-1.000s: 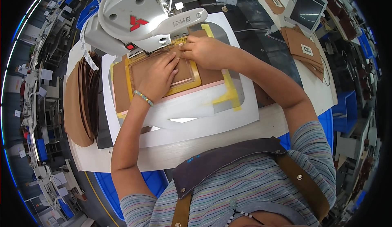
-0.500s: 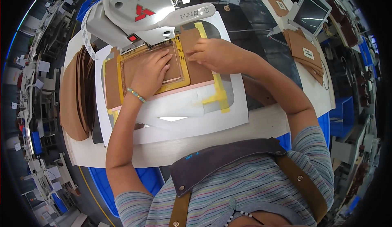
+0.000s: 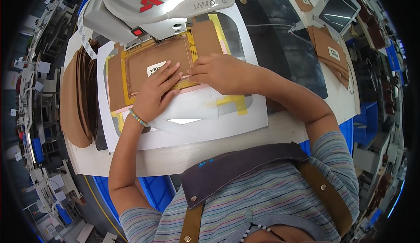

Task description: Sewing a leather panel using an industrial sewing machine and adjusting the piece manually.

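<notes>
A flat brown panel (image 3: 168, 48), leather-like, lies beneath a yellow rectangular frame (image 3: 127, 90) under the head of a grey-white sewing machine (image 3: 144, 11). My left hand (image 3: 154, 93) rests flat with its fingers spread, across the frame's near side and the panel. A small white printed label (image 3: 153, 69) lies on the panel, partly under those fingertips. My right hand (image 3: 225, 73) is at the frame's near right corner, its fingers bent and pressed together. What they pinch, if anything, is hidden.
Curved brown pieces (image 3: 75, 98) stand stacked at the left. Brown panels with a white label (image 3: 330, 55) lie at the right, below a screen (image 3: 337, 10). White sheeting (image 3: 188, 105) with yellow tape covers the near side. A blue bin (image 3: 365, 123) stands at the right.
My left hand has drawn back toward me, and the white label now shows. My right hand has moved left and nearer, from the panel's right part to the frame's corner.
</notes>
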Available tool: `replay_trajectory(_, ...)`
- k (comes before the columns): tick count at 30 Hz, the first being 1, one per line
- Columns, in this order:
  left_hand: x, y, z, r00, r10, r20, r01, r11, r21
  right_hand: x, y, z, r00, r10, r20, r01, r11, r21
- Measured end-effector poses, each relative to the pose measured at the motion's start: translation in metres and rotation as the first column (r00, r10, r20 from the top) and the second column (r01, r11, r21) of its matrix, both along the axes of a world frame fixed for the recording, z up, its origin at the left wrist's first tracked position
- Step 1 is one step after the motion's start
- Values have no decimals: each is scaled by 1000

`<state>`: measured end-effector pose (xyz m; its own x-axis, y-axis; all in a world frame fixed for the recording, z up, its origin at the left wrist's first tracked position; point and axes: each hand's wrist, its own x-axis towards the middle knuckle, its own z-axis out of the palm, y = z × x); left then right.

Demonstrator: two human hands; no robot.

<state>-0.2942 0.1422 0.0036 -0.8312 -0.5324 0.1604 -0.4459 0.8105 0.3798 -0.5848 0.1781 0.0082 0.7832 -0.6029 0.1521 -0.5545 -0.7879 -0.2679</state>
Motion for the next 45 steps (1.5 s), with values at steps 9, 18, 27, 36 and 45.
replay_trajectory(9,-5,-5,2,995,-5,100,14,996,-87,4,4,-7,1000,-13,25,13,1000,-3)
replay_trajectory(18,-6,-9,5,994,-25,110,30,998,-46,3,5,-3,999,-10,47,11,1000,-15)
replay_trajectory(27,-4,-11,5,995,-23,96,25,999,-24,5,8,-5,999,-32,14,32,999,-22)
replay_trajectory(36,-3,-11,-2,997,-15,78,18,999,-45,8,11,-10,998,-54,-10,54,996,-66)
replay_trajectory(45,0,-15,-15,998,0,65,7,994,-110,16,22,-25,995,-99,31,102,984,-148)
